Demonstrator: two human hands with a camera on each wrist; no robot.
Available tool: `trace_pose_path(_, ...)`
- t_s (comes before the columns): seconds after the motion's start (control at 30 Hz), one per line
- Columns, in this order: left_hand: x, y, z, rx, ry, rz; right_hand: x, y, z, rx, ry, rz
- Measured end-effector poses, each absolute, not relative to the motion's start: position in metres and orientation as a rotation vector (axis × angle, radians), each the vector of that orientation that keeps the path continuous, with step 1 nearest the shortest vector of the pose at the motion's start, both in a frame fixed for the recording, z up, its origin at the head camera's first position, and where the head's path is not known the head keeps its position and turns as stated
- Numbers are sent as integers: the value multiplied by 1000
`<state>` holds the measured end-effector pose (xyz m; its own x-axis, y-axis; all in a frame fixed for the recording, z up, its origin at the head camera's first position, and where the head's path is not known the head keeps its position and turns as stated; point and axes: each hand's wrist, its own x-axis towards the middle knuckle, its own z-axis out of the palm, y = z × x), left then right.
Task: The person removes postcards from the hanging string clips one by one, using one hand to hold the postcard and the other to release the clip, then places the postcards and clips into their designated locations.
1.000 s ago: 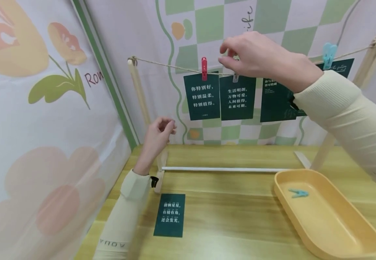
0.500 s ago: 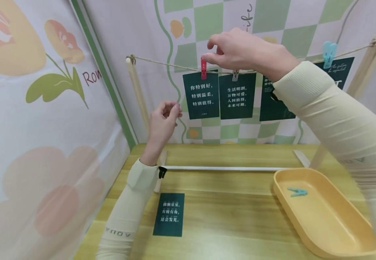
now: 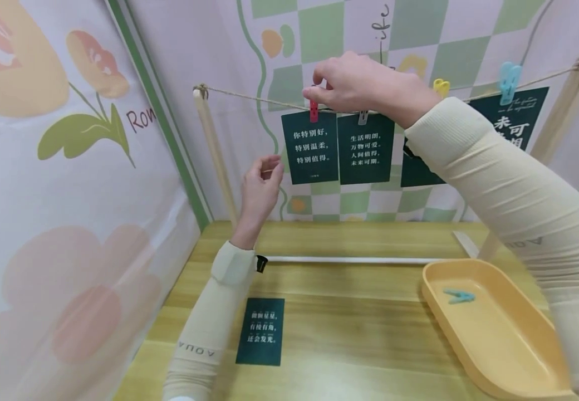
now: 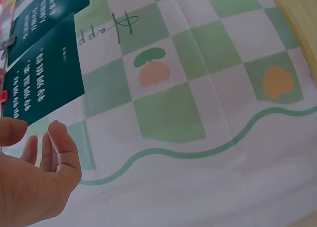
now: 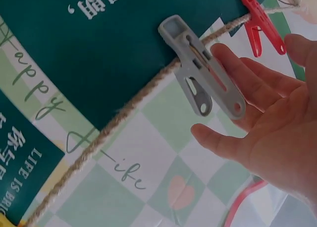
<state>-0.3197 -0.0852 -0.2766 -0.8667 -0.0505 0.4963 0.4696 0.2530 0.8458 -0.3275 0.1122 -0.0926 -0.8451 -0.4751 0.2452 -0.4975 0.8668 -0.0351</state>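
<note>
My right hand (image 3: 352, 81) reaches over the cord, its thumb and fingers apart around the upper end of a red clothespin (image 3: 314, 114). In the right wrist view, the thumb comes close to the handles of this red clothespin (image 5: 260, 22). The pin clips a dark green text card (image 3: 312, 149) to the twine. Beside it, a grey clothespin (image 5: 198, 64) holds a second green card (image 3: 364, 150), near my right fingers. Lower and left, my left hand (image 3: 261, 189) holds nothing, its fingers loosely bent by the first card's left edge.
The twine runs between two wooden posts (image 3: 214, 145). Further right hang more cards under yellow (image 3: 441, 87) and blue clothespins (image 3: 510, 83). A green card (image 3: 261, 333) lies on the table. An orange tray (image 3: 500, 345) holds a blue clothespin (image 3: 460, 296). A white rod (image 3: 344, 260) spans the stand's base.
My right hand has moved left along the twine, from above the grey clothespin to the red one. My left hand has risen and shifted right toward the first card.
</note>
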Motion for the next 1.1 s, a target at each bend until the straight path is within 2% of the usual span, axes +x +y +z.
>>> trace_pose_path(0.37,-324,-74,-289,-351,-2130,-1704,-328,107,-96,779,-2798,133)
trace_pose_path(1.1,-325,-70,-291,-348,-2166,-1709,-329,105,-99,824,-2753,169)
